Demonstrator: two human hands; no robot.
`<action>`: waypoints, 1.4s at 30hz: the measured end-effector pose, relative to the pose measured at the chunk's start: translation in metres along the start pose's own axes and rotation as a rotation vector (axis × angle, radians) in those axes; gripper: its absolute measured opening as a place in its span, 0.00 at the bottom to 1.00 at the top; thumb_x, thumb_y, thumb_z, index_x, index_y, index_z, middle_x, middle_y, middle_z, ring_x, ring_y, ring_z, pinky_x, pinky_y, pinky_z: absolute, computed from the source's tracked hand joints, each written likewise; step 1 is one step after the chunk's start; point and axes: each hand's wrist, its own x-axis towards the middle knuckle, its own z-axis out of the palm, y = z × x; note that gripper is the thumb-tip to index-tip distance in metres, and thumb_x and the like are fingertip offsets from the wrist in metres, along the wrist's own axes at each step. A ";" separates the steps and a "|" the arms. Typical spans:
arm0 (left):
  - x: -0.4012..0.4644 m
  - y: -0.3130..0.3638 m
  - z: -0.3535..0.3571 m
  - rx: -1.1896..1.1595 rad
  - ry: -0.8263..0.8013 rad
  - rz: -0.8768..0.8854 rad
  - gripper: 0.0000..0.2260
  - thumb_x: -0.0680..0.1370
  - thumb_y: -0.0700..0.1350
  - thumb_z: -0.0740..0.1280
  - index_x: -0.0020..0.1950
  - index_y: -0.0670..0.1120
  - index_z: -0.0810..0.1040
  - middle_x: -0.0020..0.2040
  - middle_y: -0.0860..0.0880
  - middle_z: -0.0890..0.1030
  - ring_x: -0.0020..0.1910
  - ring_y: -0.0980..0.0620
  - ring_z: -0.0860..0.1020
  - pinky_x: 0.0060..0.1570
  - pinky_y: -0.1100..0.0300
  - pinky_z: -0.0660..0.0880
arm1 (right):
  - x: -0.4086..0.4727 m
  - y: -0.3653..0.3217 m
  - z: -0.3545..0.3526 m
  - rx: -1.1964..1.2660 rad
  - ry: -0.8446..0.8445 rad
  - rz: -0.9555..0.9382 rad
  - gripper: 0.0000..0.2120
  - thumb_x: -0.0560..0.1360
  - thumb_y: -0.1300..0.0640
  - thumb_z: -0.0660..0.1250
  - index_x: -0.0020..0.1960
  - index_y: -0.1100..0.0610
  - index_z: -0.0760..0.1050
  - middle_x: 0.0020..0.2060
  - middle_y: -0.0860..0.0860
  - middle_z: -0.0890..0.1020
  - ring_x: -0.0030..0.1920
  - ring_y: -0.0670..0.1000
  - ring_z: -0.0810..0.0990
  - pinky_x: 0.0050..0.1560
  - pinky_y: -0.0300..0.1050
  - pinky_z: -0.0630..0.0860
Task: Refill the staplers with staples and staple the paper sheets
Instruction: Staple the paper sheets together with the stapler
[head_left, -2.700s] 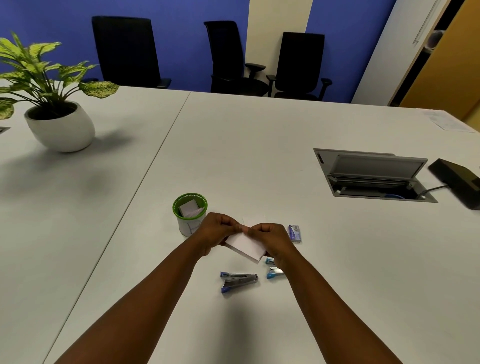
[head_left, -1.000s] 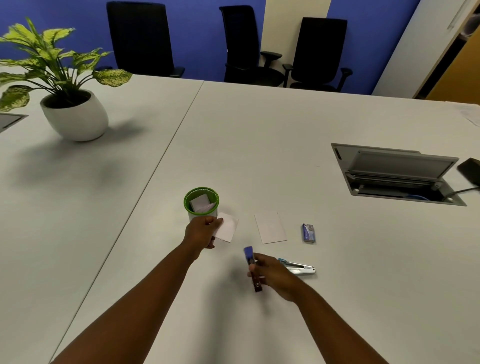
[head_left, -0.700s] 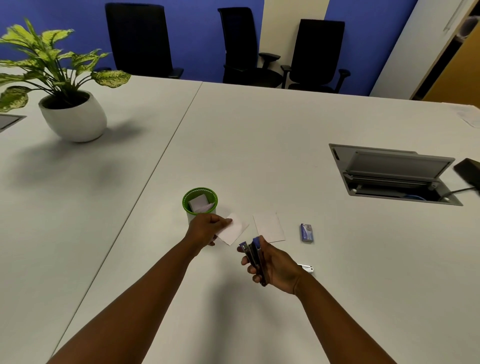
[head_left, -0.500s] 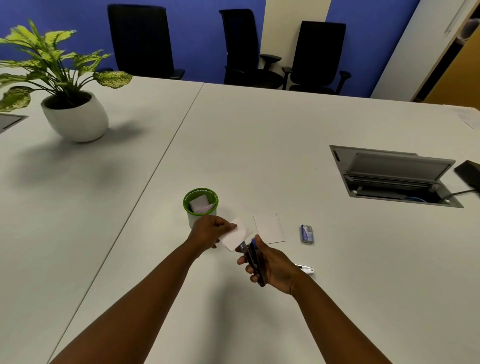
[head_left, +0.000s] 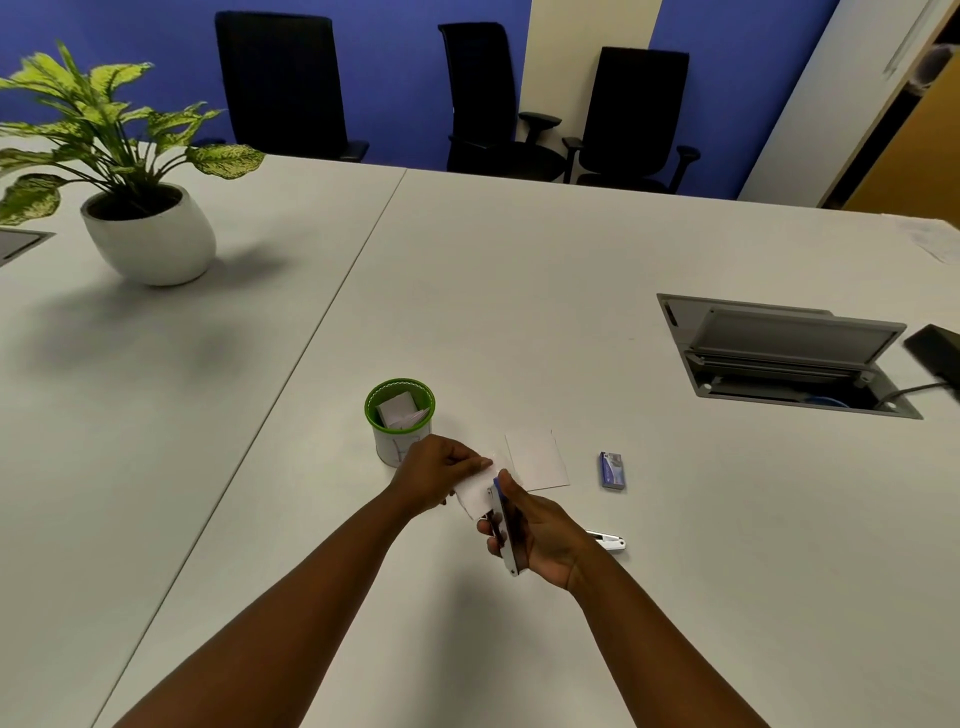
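Note:
My right hand grips a blue stapler, its nose pointing away from me. My left hand pinches small white paper sheets just above the table, and their right edge sits at the stapler's mouth. Another white sheet lies flat on the table just beyond. A small blue staple box lies to its right. A second stapler rests on the table, mostly hidden behind my right hand.
A green-rimmed cup holding folded paper stands just past my left hand. An open cable hatch is set into the table at the right. A potted plant stands far left; black chairs line the far side.
My right hand lifted the blue stapler off the table and turned it toward the paper. My left hand raised the sheets and moved them right into the stapler's mouth.

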 end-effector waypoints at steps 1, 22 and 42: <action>0.000 0.001 0.001 -0.013 -0.004 0.005 0.10 0.75 0.46 0.68 0.47 0.41 0.83 0.39 0.45 0.81 0.26 0.56 0.71 0.19 0.70 0.66 | 0.000 0.000 0.000 0.005 0.015 0.003 0.18 0.71 0.44 0.64 0.50 0.59 0.75 0.31 0.53 0.80 0.33 0.49 0.78 0.33 0.40 0.77; -0.001 0.005 0.000 -0.187 -0.102 -0.046 0.09 0.76 0.42 0.67 0.45 0.37 0.82 0.32 0.45 0.78 0.27 0.53 0.70 0.20 0.69 0.65 | 0.004 0.000 0.006 0.072 0.117 -0.014 0.21 0.74 0.51 0.66 0.60 0.65 0.72 0.37 0.57 0.78 0.28 0.48 0.78 0.30 0.37 0.78; -0.015 0.015 0.004 -0.612 -0.179 -0.310 0.20 0.66 0.64 0.65 0.46 0.50 0.80 0.38 0.51 0.82 0.40 0.52 0.80 0.39 0.58 0.80 | 0.004 -0.004 0.010 0.083 0.221 -0.125 0.18 0.73 0.53 0.67 0.58 0.64 0.73 0.37 0.55 0.78 0.36 0.50 0.76 0.33 0.38 0.78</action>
